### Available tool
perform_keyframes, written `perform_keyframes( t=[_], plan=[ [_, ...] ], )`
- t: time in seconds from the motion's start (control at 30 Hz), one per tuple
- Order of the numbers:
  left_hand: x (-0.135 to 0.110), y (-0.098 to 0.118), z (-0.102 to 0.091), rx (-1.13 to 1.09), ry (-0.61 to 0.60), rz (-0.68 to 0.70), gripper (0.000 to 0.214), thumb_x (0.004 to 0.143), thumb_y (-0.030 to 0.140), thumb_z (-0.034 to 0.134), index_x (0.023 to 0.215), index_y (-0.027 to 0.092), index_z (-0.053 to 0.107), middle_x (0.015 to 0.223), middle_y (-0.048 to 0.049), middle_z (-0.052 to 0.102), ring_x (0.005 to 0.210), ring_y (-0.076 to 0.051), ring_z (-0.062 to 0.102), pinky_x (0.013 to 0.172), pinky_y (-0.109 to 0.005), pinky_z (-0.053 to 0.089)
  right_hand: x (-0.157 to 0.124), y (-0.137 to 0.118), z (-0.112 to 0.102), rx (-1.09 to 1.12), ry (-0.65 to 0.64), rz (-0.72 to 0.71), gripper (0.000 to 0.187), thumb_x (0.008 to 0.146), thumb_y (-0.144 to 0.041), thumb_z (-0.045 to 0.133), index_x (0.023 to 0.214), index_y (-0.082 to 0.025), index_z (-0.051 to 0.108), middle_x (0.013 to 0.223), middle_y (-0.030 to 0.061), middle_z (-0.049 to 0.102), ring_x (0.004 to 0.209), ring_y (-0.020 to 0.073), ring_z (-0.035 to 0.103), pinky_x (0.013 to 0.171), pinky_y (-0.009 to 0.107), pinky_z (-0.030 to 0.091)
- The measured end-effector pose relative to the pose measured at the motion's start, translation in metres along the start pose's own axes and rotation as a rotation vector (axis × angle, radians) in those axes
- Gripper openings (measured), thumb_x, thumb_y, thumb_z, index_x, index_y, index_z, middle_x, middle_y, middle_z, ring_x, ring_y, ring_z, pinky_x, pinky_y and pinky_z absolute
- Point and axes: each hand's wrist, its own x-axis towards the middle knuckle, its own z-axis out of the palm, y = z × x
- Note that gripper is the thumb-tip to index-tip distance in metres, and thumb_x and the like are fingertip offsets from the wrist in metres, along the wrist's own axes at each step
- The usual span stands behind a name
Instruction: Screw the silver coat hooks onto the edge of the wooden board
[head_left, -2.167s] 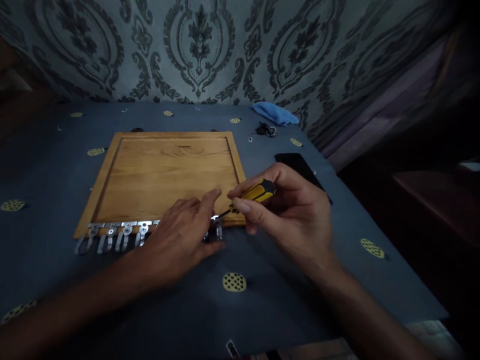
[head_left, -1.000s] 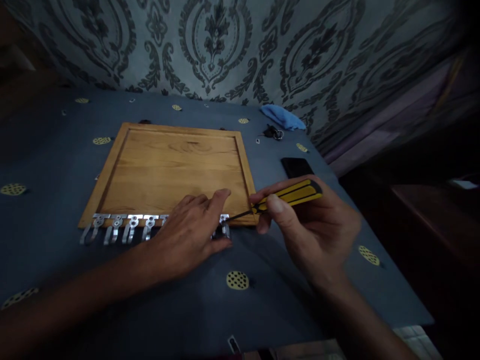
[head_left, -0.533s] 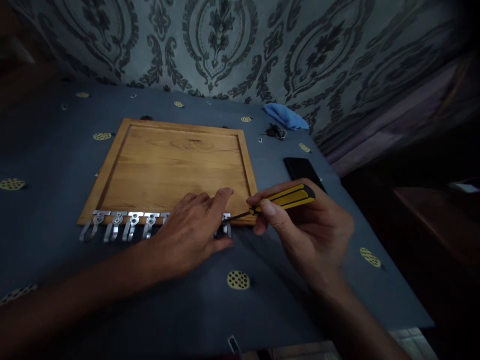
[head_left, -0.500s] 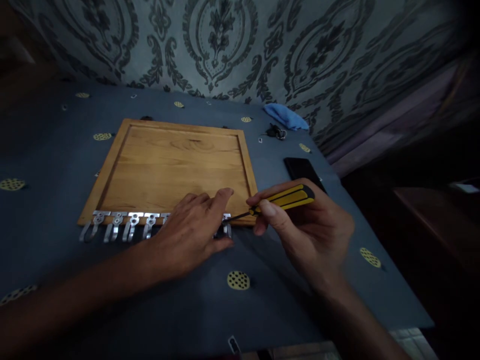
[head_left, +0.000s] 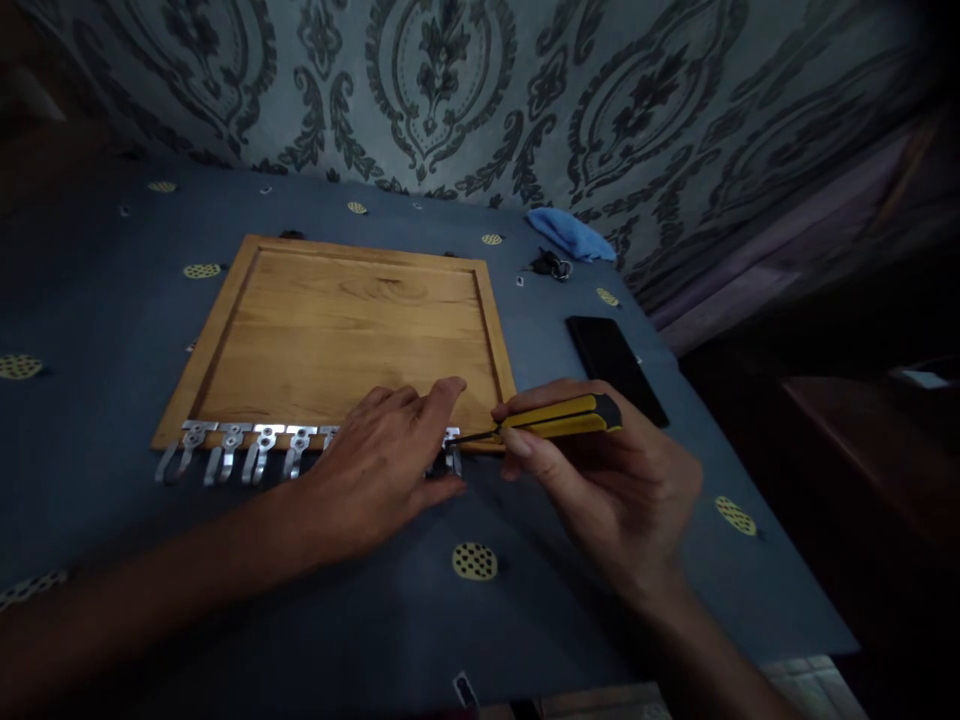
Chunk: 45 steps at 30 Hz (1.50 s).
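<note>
A framed wooden board lies flat, with a metal hook rail along its near edge. My left hand is closed over the right part of the rail, thumb in front of the edge and fingers on the board side; it covers several hooks. In my right hand is a yellow-and-black screwdriver, pinched between thumb and fingers. Its shaft points left and its tip meets the rail's right end, beside my left hand. Whether a screw sits under the tip I cannot make out.
The table has a dark blue-grey cover with yellow printed shapes. Right of the board lies a black phone. Keys and a blue cloth are at the back right, near a patterned wall.
The screwdriver's handle has dropped and levelled out, and my right hand has turned slightly with it. My left hand stays in place on the rail.
</note>
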Motion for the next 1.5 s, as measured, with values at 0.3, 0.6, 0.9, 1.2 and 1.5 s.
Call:
perform_keyframes(
  t=[0.3,0.6,0.9,1.2,1.5],
  plan=[
    [0.0,-0.001,0.001,0.001,0.025,-0.008,0.071,0.086,0.031,0.078,0.142,0.018,0.037,0.118,-0.0124,0.071,0.114,-0.034,0.066,0.096,-0.048,0.052,0.0,-0.003,0.005,0.083,0.133,-0.015,0.006,0.091,-0.027,0.076,0.089,-0.026,0.07,0.08,-0.0008,0.071,0.053,0.0122,0.061,0.05,0.028,0.052],
    [0.002,0.001,-0.001,0.023,-0.03,-0.041,0.071,0.087,0.033,0.079,0.143,0.015,0.04,0.123,-0.015,0.07,0.116,-0.034,0.065,0.098,-0.047,0.051,0.001,0.006,0.012,0.068,0.167,-0.049,0.005,0.092,-0.018,0.071,0.09,-0.023,0.07,0.074,-0.004,0.068,0.052,0.01,0.063,0.051,0.025,0.054],
    [0.002,0.001,-0.001,0.026,-0.038,-0.041,0.073,0.088,0.034,0.078,0.146,0.014,0.038,0.127,-0.0165,0.068,0.119,-0.035,0.064,0.1,-0.048,0.051,-0.001,0.011,0.01,0.002,0.143,-0.051,0.006,0.092,-0.02,0.072,0.091,-0.023,0.067,0.075,-0.0041,0.069,0.057,0.0113,0.064,0.054,0.027,0.051],
    [0.002,0.0,-0.001,0.007,-0.044,-0.044,0.074,0.088,0.034,0.078,0.146,0.014,0.038,0.128,-0.0172,0.068,0.123,-0.036,0.062,0.103,-0.05,0.049,0.002,0.014,0.011,-0.025,0.117,-0.052,0.014,0.085,-0.024,0.082,0.093,-0.025,0.07,0.079,-0.0044,0.068,0.064,0.0122,0.062,0.058,0.027,0.051],
    [0.0,0.001,0.0,0.004,-0.029,-0.037,0.077,0.087,0.034,0.079,0.147,0.013,0.036,0.126,-0.0167,0.069,0.123,-0.036,0.063,0.104,-0.051,0.049,0.007,0.012,0.016,-0.009,0.171,-0.062,0.017,0.082,-0.017,0.084,0.081,-0.024,0.068,0.072,-0.0067,0.064,0.058,0.0099,0.057,0.056,0.025,0.048]
  ],
)
